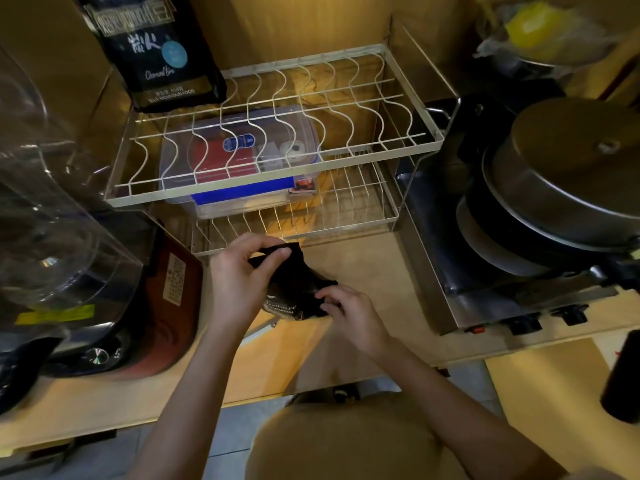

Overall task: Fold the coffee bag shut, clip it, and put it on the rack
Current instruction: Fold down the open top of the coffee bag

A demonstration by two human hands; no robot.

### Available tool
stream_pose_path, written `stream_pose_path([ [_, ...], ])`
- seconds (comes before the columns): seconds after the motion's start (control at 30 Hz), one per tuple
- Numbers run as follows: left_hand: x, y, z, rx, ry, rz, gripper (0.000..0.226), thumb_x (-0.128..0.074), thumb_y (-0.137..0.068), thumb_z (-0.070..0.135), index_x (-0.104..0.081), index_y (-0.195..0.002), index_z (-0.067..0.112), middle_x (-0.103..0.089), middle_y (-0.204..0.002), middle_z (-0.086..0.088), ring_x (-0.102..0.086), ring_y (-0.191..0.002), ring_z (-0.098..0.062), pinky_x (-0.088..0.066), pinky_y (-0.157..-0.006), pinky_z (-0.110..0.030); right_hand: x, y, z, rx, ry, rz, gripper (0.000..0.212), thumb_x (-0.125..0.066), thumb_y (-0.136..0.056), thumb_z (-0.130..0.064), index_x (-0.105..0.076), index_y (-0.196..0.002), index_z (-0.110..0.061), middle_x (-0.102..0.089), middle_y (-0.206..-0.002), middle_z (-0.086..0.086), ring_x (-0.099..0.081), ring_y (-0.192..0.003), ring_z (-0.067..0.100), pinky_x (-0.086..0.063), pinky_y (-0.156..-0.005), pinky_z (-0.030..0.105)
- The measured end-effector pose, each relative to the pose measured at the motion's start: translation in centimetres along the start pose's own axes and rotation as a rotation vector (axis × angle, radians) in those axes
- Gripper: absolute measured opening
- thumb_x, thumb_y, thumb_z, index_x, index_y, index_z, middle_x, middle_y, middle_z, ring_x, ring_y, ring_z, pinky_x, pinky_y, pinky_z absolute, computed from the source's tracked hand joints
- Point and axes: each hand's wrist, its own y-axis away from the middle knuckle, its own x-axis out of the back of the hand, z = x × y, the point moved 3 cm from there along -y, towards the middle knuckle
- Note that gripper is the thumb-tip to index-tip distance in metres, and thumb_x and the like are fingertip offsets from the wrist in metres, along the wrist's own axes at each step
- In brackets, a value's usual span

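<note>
A small black coffee bag (292, 289) with pale lettering is held over the wooden counter, just in front of the rack. My left hand (239, 278) pinches the bag's top edge between thumb and fingers. My right hand (349, 311) grips the bag's lower right side. The white two-tier wire rack (277, 195) stands right behind the bag. A larger black coffee bag (159, 50) stands upright at the back left corner of the upper tier. No clip is visible.
A clear plastic box with a blue lid (242, 174) sits on the rack's lower tier. A clear dispenser and a dark appliance (69, 237) crowd the left. A stove with stacked metal pots (554, 202) fills the right. A dark bottle (623, 375) stands at the right edge.
</note>
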Motion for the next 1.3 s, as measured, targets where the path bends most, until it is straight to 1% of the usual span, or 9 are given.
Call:
stream_pose_path([
  [0.17,0.4,0.2,-0.6,0.060,0.057,0.068,0.013,-0.066,-0.078,0.012,-0.067,-0.090,0.015,-0.065,-0.084,0.002,-0.058,-0.081,0.000,-0.049,-0.071,-0.021,-0.1,0.4,-0.1,0.051,0.077,0.106,0.012,-0.060,-0.082,-0.004,-0.063,-0.093,-0.002,-0.066,-0.090,0.015,-0.062,-0.082,0.020,-0.050,-0.074,0.029],
  [0.47,-0.4,0.3,-0.3,0.042,0.101,0.068,0.015,-0.067,-0.076,0.010,-0.068,-0.091,0.011,-0.066,-0.087,-0.002,-0.061,-0.081,-0.009,-0.048,-0.070,-0.014,-1.8,-0.2,0.3,-0.083,0.205,0.126,0.013,-0.060,-0.070,-0.002,-0.062,-0.077,-0.012,-0.067,-0.083,0.006,-0.060,-0.078,0.022,-0.046,-0.063,0.030],
  [0.57,-0.2,0.5,-0.6,0.068,0.160,0.129,0.018,-0.068,-0.075,0.009,-0.068,-0.092,0.014,-0.066,-0.084,-0.003,-0.059,-0.077,-0.001,-0.048,-0.070,-0.014,-1.5,0.1,0.4,-0.010,0.274,0.120,0.012,-0.059,-0.068,-0.002,-0.059,-0.076,-0.010,-0.067,-0.077,0.008,-0.063,-0.069,0.026,-0.046,-0.056,0.029],
  [0.73,1.0,1.1,-2.1,0.222,0.322,0.288,0.022,-0.070,-0.073,0.012,-0.067,-0.087,0.028,-0.064,-0.076,0.009,-0.061,-0.074,0.000,-0.052,-0.075,-0.033,-0.6,0.7,0.1,0.157,0.383,0.234,0.013,-0.053,-0.061,0.000,-0.046,-0.070,-0.007,-0.058,-0.060,0.012,-0.058,-0.053,0.030,-0.044,-0.041,0.027],
  [0.87,0.9,1.9,-2.4,0.242,0.366,0.321,0.028,-0.073,-0.070,0.011,-0.068,-0.072,0.039,-0.068,-0.067,0.016,-0.062,-0.073,-0.002,-0.051,-0.072,-0.027,-0.6,1.1,0.4,0.204,0.426,0.243,0.012,-0.050,-0.062,-0.002,-0.045,-0.072,-0.008,-0.057,-0.059,0.010,-0.057,-0.052,0.028,-0.041,-0.040,0.024],
  [1.0,0.2,1.8,-1.0,0.073,0.291,0.126,0.019,-0.071,-0.071,0.006,-0.068,-0.082,0.022,-0.065,-0.075,0.005,-0.060,-0.073,0.003,-0.048,-0.067,-0.012,-0.7,0.8,1.4,0.062,0.331,0.104,0.019,-0.060,-0.059,0.007,-0.050,-0.067,-0.007,-0.059,-0.063,0.011,-0.057,-0.059,0.029,-0.030,-0.046,0.024],
  [1.1,0.0,1.3,-0.1,-0.029,0.231,-0.104,0.017,-0.069,-0.071,0.007,-0.068,-0.084,0.017,-0.065,-0.077,0.000,-0.060,-0.076,-0.004,-0.049,-0.067,-0.013,-0.9,0.4,3.0,-0.211,-0.075,-0.135,0.026,-0.059,-0.068,0.006,-0.050,-0.060,-0.018,-0.056,-0.063,0.002,-0.056,-0.063,0.020,-0.034,-0.052,0.018],
  [1.23,0.5,1.0,-0.2,-0.002,0.294,-0.172,0.014,-0.066,-0.069,0.020,-0.069,-0.083,0.019,-0.067,-0.080,-0.002,-0.062,-0.077,-0.009,-0.052,-0.069,-0.020,0.6,-0.1,3.8,-0.346,-0.216,0.130,0.022,-0.064,-0.069,0.005,-0.061,-0.077,-0.015,-0.059,-0.073,-0.002,-0.054,-0.068,0.011,-0.041,-0.059,0.011],
  [1.3,0.4,1.1,-0.5,0.033,0.322,-0.160,0.011,-0.066,-0.068,0.023,-0.069,-0.079,0.023,-0.068,-0.080,-0.001,-0.062,-0.077,-0.008,-0.052,-0.069,-0.021,0.4,-0.6,3.3,-0.289,-0.204,0.091,0.029,-0.064,-0.068,0.005,-0.064,-0.090,-0.012,-0.064,-0.082,-0.003,-0.058,-0.077,0.012,-0.045,-0.068,0.010],
])
